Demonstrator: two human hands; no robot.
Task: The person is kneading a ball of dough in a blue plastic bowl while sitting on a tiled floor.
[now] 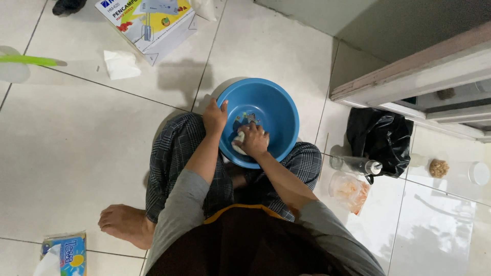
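1. The blue plastic basin, resting on the floor between the knees, is gripped at its near-left rim by the left hand.
2. A white cloth is pressed against the inner wall by the closed right hand, just right of the left hand.

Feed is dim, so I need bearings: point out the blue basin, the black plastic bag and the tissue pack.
blue basin [276, 99]: head view, bare inner wall.
black plastic bag [381, 140]: head view, middle of bag.
tissue pack [69, 254]: head view, top face.
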